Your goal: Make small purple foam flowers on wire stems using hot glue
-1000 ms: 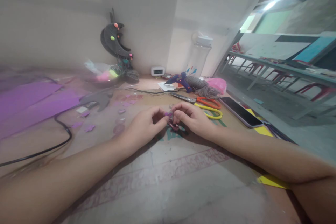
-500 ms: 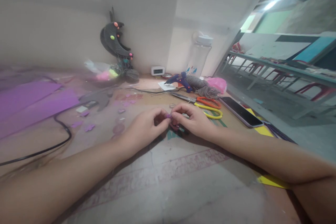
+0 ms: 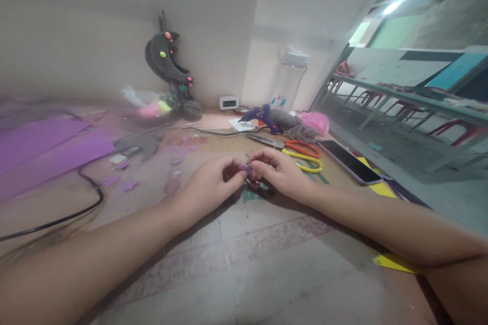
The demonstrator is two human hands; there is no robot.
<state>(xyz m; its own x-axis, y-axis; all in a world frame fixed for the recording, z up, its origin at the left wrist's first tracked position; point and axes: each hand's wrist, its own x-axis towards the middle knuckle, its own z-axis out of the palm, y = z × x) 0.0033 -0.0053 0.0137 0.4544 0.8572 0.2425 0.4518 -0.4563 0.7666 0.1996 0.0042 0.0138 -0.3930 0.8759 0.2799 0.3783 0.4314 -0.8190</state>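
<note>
Between the fingertips of both hands is a small purple piece (image 3: 246, 167), mostly covered by the fingers. My left hand (image 3: 215, 177) pinches it from the left with thumb and forefinger. From the right, my right hand (image 3: 280, 172) pinches the same piece, its fingers curled. Just behind my right hand lie scissors (image 3: 303, 155) with orange and yellow handles. A blue glue gun (image 3: 263, 117) rests farther back beside grey yarn (image 3: 292, 124). Purple flower cut-outs (image 3: 130, 186) lie on the table to the left of my left hand.
Purple sheets (image 3: 57, 152) and a black cable (image 3: 95, 188) cover the left side. A black crescent ornament (image 3: 163, 56) stands against the wall, with a small clock (image 3: 229, 103) and a clear bottle (image 3: 288, 81) to its right. A phone (image 3: 351, 162) lies at the right edge.
Both hands stay almost in place. The fingertips have shifted slightly, and a little more of the purple piece shows between them.
</note>
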